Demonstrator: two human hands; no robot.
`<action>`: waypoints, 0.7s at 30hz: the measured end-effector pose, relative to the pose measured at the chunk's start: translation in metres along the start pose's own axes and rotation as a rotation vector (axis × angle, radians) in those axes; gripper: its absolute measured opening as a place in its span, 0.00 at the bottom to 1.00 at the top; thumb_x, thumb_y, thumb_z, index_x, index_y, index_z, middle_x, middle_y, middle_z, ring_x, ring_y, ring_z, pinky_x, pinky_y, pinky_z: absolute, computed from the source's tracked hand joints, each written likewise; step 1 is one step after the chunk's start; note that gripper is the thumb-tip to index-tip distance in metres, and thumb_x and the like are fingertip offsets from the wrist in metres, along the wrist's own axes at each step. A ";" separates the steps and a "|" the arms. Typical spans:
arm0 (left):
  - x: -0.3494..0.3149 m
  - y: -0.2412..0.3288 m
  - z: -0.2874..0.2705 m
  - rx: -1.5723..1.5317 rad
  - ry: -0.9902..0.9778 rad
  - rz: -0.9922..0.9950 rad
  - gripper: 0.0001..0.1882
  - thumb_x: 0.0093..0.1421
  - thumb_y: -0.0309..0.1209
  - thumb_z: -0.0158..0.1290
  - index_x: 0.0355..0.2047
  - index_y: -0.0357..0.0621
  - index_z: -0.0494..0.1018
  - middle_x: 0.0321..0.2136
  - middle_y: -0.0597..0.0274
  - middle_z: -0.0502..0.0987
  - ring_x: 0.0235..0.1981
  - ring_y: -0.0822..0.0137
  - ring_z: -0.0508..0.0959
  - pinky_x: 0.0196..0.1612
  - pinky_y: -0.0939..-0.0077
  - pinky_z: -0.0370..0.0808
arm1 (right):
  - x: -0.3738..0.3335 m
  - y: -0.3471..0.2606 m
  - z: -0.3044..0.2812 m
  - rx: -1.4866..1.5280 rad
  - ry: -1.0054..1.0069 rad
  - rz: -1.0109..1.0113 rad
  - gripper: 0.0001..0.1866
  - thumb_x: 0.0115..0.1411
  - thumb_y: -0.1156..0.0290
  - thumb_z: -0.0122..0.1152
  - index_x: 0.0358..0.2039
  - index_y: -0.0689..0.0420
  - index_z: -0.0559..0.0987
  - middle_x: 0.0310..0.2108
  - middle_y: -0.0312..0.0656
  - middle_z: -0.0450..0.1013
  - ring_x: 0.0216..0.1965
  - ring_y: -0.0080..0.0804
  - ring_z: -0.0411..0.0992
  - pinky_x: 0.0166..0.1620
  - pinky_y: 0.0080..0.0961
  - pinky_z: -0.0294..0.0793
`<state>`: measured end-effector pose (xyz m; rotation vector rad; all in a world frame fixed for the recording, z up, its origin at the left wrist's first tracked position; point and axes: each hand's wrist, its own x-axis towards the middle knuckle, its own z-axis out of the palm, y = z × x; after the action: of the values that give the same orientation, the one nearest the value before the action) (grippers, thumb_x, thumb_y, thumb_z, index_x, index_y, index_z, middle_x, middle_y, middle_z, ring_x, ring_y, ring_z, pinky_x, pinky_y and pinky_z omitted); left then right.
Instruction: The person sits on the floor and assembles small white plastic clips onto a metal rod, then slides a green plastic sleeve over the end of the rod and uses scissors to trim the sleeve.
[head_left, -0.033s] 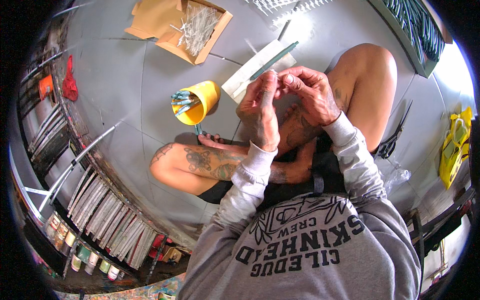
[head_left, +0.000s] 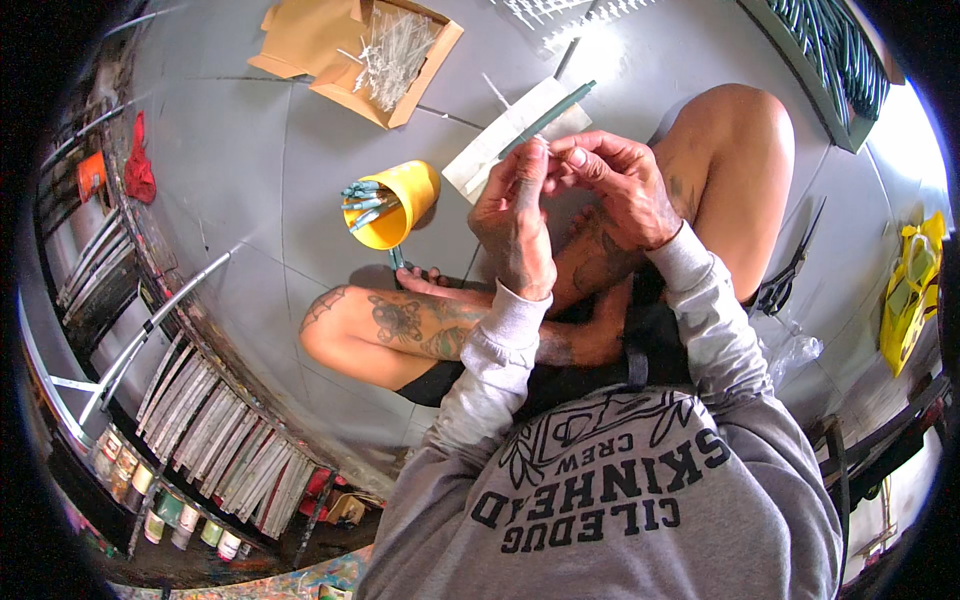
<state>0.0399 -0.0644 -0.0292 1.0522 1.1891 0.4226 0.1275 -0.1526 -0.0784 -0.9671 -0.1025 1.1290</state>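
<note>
My left hand (head_left: 515, 215) and my right hand (head_left: 620, 190) meet above my crossed legs, the fingers of both closed in a pinch. Between the fingertips shows a small white piece (head_left: 545, 143); its full shape is hidden by the fingers. Just beyond them, a dark green pen (head_left: 550, 118) slants across a pale rectangular card (head_left: 470, 165). By the card's far left edge a thin white stick (head_left: 496, 90) is visible. To the left, a yellow cup (head_left: 412, 188) lies tipped, its mouth facing me, with several teal pens (head_left: 368, 200) in it.
An open cardboard box (head_left: 340, 90) holds thin clear sticks (head_left: 395, 60). White small parts (head_left: 570, 15) are spread at the far edge. A tray (head_left: 850, 130) of dark green pens stands far right. Scissors (head_left: 790, 270) and a yellow bag (head_left: 912, 290) lie right; a metal rack (head_left: 215, 420) stands left.
Both hands have shifted very slightly, still pinched together. The thin white stick beyond the card was faint and blurred before and now shows sharply.
</note>
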 end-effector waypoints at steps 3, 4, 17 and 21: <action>0.004 -0.001 -0.006 -0.003 0.011 -0.040 0.15 0.64 0.42 0.57 0.39 0.43 0.79 0.26 0.74 0.78 0.27 0.84 0.71 0.24 0.87 0.58 | 0.001 0.003 -0.001 -0.011 0.013 0.010 0.10 0.65 0.73 0.60 0.43 0.66 0.79 0.37 0.45 0.80 0.38 0.31 0.78 0.47 0.28 0.78; 0.003 0.000 -0.004 0.004 0.012 -0.036 0.15 0.64 0.42 0.57 0.40 0.43 0.79 0.27 0.73 0.78 0.28 0.83 0.71 0.24 0.87 0.58 | 0.002 0.004 -0.003 -0.036 0.020 -0.001 0.10 0.64 0.74 0.60 0.43 0.66 0.79 0.36 0.45 0.79 0.38 0.31 0.78 0.47 0.28 0.78; 0.003 -0.018 0.004 -0.082 -0.016 0.240 0.09 0.63 0.28 0.59 0.40 0.34 0.79 0.36 0.64 0.79 0.35 0.74 0.78 0.38 0.81 0.78 | 0.002 0.003 -0.004 -0.156 0.082 -0.069 0.11 0.61 0.70 0.63 0.38 0.66 0.80 0.32 0.41 0.79 0.34 0.26 0.76 0.43 0.24 0.76; 0.004 -0.022 0.002 0.013 -0.035 0.353 0.09 0.63 0.29 0.60 0.39 0.36 0.80 0.36 0.65 0.78 0.33 0.76 0.76 0.36 0.84 0.75 | 0.002 0.001 -0.005 -0.174 0.101 -0.079 0.10 0.58 0.71 0.64 0.36 0.66 0.80 0.31 0.41 0.79 0.34 0.25 0.76 0.43 0.24 0.76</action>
<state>0.0381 -0.0728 -0.0501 1.2803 0.9760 0.6676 0.1302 -0.1537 -0.0825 -1.1634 -0.1579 1.0092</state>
